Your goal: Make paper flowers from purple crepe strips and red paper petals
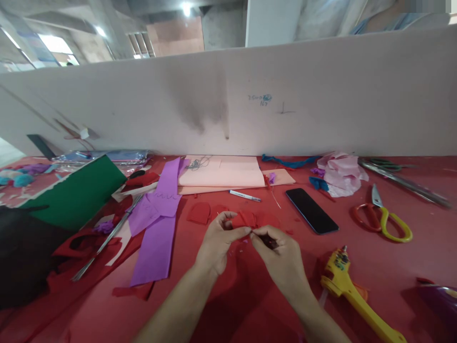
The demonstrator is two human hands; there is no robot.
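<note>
Between the thumb and fingers of my left hand (214, 245) is a small piece of red fabric (245, 219). The thumb and forefinger of my right hand (282, 250) are pinched together at its lower edge, touching the left thumb tip. What lies in that right pinch is too small to make out. Just beyond my hands, a rounded red fabric cutout (199, 213) lies flat on the red table (389, 271). A white pen (244, 196) rests a little farther back.
Purple fabric (157, 247), a metal rod (107, 240) and a green board (78, 190) are at left. Folded pale pink sheets (224, 171) lie behind. To the right are a phone (312, 210), scissors (380, 216) and a yellow glue gun (352, 286). A white partition (321, 95) borders the back.
</note>
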